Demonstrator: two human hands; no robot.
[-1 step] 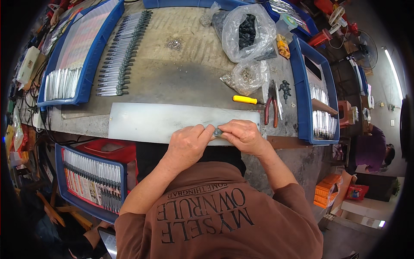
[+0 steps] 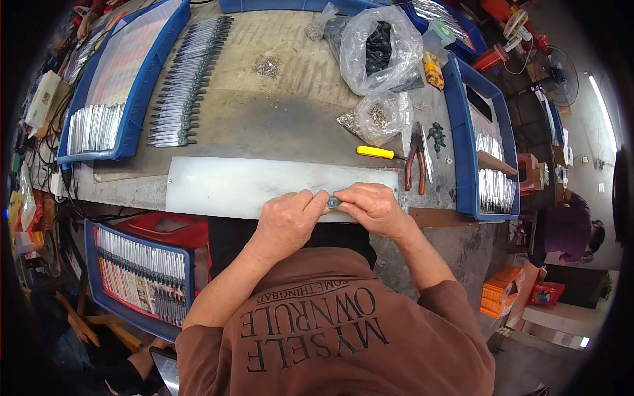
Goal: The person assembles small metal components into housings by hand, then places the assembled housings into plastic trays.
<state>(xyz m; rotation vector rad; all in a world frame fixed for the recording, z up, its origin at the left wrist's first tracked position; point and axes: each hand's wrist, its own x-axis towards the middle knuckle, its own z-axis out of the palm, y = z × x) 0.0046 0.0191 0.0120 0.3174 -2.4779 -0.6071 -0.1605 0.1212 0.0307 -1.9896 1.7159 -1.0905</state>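
Over the near edge of a white board (image 2: 231, 188), my left hand (image 2: 288, 221) and my right hand (image 2: 375, 210) meet fingertip to fingertip. Both pinch a small dark grey-green part (image 2: 333, 202), mostly covered by the fingers, so its exact kind is hidden. Just beyond my right hand lies a yellow-handled screwdriver (image 2: 375, 152). Red-handled pliers (image 2: 415, 162) are to its right, beside dark green plastic pieces (image 2: 436, 140). Farther left, a row of slim silver pieces with dark green middles (image 2: 181, 92) runs away from me.
Blue trays of silver pieces stand left (image 2: 129, 135), right (image 2: 465, 178) and low left (image 2: 191, 290). At the back sit a clear bag of dark parts (image 2: 353, 63), a smaller bag of metal bits (image 2: 380, 119) and a loose pile of tiny bits (image 2: 266, 65).
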